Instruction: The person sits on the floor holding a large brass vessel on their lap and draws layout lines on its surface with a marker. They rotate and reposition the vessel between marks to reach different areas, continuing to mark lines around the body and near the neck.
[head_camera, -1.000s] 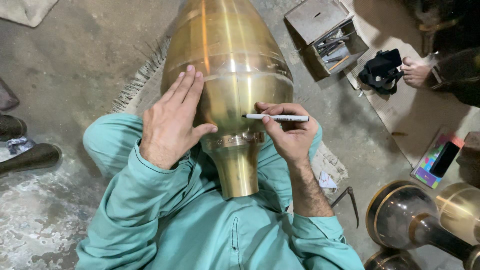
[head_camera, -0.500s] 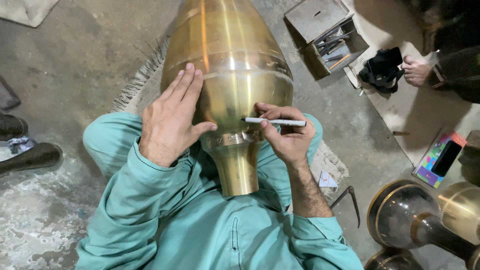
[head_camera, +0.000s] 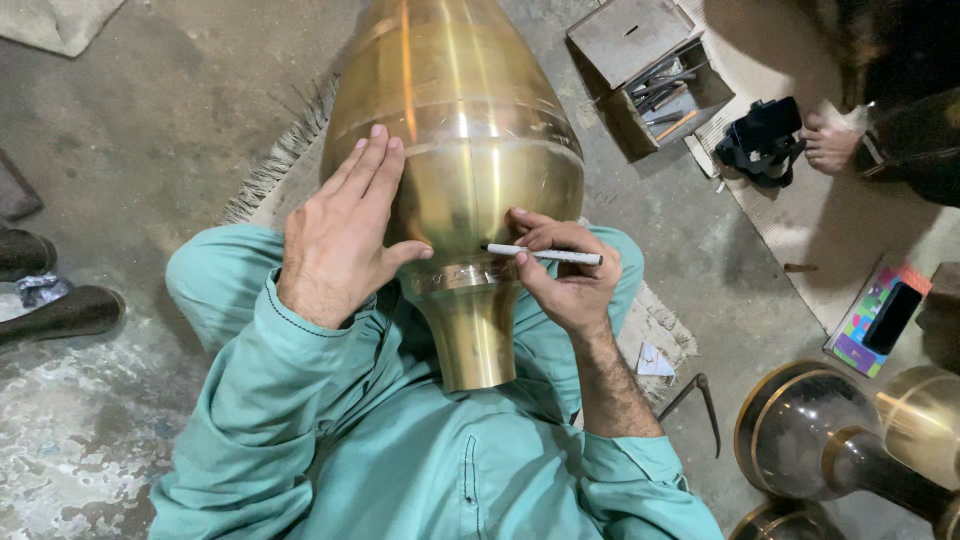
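Hands apart at frame centre: left hand (head_camera: 340, 240) flat on big brass vase (head_camera: 455, 150), right hand (head_camera: 565, 275) pinching white marker (head_camera: 545, 254) at its neck; probably heavy, rigid, slippery, best cradled around the belly.

The brass vase (head_camera: 455, 150) is smooth, glossy metal; at its nine o'clock, the concrete floor (head_camera: 150, 130) looks rough and matt.

A large polished brass vase (head_camera: 455, 130) lies across the lap of a person in teal clothing; the left hand (head_camera: 340, 235) rests flat on its swell; the right hand (head_camera: 565, 275) holds a white marker pen (head_camera: 545, 254) against its neck band; an open metal toolbox (head_camera: 650, 70) sits beyond.
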